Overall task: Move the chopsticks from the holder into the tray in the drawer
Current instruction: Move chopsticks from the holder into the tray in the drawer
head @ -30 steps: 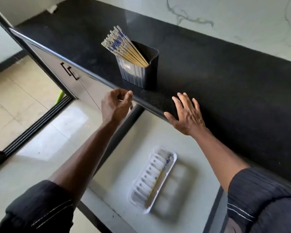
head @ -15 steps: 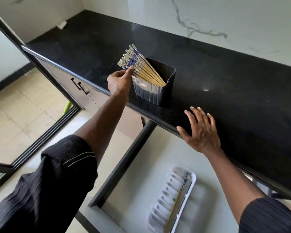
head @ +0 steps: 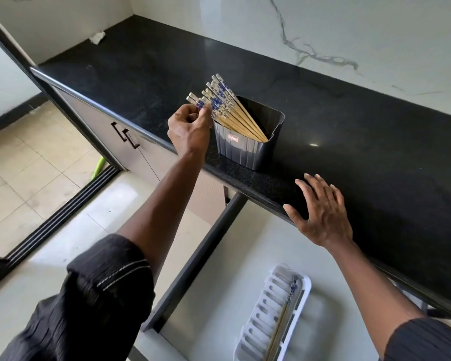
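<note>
A dark ribbed holder (head: 248, 149) stands on the black countertop (head: 362, 142) near its front edge. Several wooden chopsticks (head: 235, 113) with blue-and-white tops lean out of it to the left. My left hand (head: 189, 128) pinches the top of one chopstick (head: 194, 101), drawn slightly apart from the bunch. My right hand (head: 320, 214) lies flat on the counter edge, fingers spread, holding nothing. Below, the open drawer (head: 219, 295) holds a white slotted tray (head: 261, 319) with a pair of chopsticks (head: 284, 316) lying along it.
Cabinet doors with dark handles (head: 126, 134) stand to the left under the counter. A crumpled white scrap (head: 97, 37) lies at the far counter corner. A tiled floor and a dark sliding-door track (head: 63, 212) lie to the left. A marble wall backs the counter.
My left hand rose from below the counter edge to the chopstick tops and closed on one, drawing it a little left of the bunch. My right hand stayed on the counter edge.
</note>
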